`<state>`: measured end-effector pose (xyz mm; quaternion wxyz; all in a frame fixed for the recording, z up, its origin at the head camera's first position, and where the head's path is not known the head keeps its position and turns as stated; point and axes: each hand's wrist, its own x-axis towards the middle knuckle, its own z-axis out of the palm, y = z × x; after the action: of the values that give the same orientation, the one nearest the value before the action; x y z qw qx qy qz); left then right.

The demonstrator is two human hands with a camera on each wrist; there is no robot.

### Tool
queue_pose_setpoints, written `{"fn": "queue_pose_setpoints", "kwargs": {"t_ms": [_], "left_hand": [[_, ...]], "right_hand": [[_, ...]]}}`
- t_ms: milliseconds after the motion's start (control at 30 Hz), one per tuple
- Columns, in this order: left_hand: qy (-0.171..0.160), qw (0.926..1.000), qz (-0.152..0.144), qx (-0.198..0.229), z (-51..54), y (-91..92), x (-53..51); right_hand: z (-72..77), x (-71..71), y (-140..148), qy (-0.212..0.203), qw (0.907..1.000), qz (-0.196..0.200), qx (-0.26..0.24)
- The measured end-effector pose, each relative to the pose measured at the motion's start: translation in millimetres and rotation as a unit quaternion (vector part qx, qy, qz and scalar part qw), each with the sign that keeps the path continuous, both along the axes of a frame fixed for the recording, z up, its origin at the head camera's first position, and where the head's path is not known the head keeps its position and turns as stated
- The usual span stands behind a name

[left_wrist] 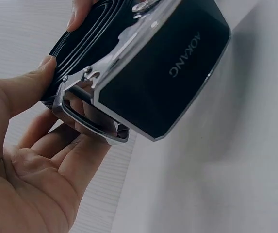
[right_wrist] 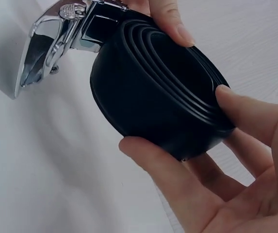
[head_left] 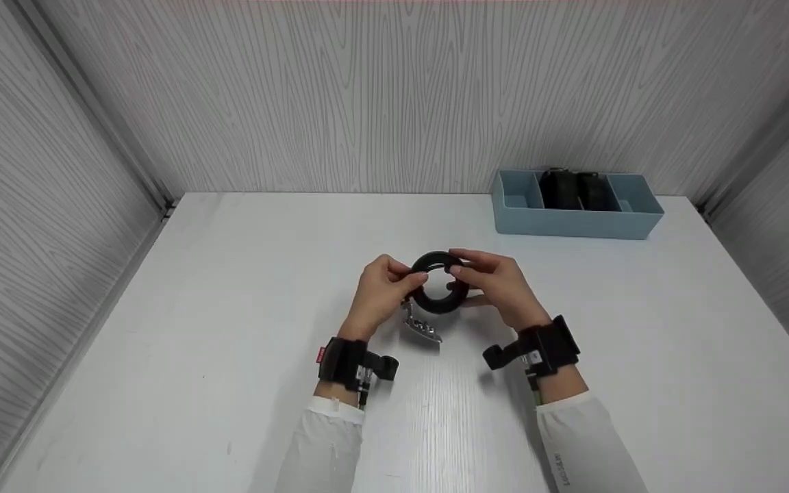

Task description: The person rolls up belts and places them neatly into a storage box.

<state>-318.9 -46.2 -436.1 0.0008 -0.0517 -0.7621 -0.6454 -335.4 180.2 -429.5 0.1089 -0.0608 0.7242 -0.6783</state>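
Observation:
Between both hands a black belt [head_left: 440, 303] is held, wound into a round coil with an open centre. My left hand [head_left: 379, 296] grips the coil's left edge, thumb on top and fingers beneath, beside the buckle. The silver metal buckle [head_left: 422, 327] with a black lettered face [left_wrist: 177, 63] hangs from the left of the coil. On the other side my right hand [head_left: 501, 286] holds the coil's right edge. In the right wrist view, its thumb and fingers press the black strap [right_wrist: 143, 92] from around, and several wound layers show along the edge.
A blue-grey divided tray [head_left: 572, 223] stands at the back right against the wall. Its middle compartment holds black rolled items [head_left: 560, 190]; the side compartments show bare floors. Wood-grain panels [head_left: 340, 96] enclose the white table [head_left: 230, 308] at the back and sides.

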Motion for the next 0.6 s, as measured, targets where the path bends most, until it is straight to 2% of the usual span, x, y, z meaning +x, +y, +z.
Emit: {"fn": "queue_pose_setpoints", "kwargs": {"t_ms": [200,400,600], "left_hand": [[0.006,0.9988,-0.025,-0.041,5.5,-2.0,1.7],[0.001,0.9965,-0.044,-0.070,1.8,-1.0,0.5],[0.000,0.9987,-0.032,-0.039,0.0,-1.1,-0.1]], "right_hand": [[3.2,1.5,6.8,0.015,0.9984,0.036,0.041],[1.4,2.0,7.5,0.028,0.9949,0.063,0.073],[-0.7,0.2,3.9,0.034,0.9967,0.048,0.056]]}}
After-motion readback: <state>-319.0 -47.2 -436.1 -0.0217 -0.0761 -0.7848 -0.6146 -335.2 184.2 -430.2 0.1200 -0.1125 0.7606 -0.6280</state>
